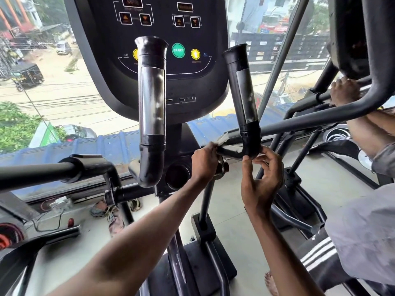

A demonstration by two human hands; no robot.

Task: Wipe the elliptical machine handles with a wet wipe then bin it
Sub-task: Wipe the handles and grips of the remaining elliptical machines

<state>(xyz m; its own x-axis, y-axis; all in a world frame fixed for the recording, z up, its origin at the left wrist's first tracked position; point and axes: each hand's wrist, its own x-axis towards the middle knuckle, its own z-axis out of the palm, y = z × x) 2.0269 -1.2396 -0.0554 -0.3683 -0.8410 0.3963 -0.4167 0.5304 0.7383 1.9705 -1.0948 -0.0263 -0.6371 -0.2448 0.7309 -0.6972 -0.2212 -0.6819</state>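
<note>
Our left hand (204,162) is curled tight round the wet wipe (222,139), holding it on the low horizontal stretch of the right handle (245,92), just right of the frame's centre. A white corner of the wipe pokes up above the knuckles. Our right hand (261,180) reaches up from below, thumb and curled fingers pinching the elbow of that same handle, where the bar turns upright. Whether the wipe reaches under those fingers, we cannot tell.

Now the count. We see two upright handles: the right one between our hands, and the left handle (151,103) standing free at the centre, nothing touching it. Behind them sits one black console (192,82) with one green START button (178,50), two yellow buttons beside it and four orange arrow keys higher up.

Below the console there is one round cup holder (178,175), between the two handles' lower bends. It is dark inside, so we cannot make out any contents.

At the upper right, another person's hand (342,90) grips a bar on the neighbouring machine (382,82).
</note>
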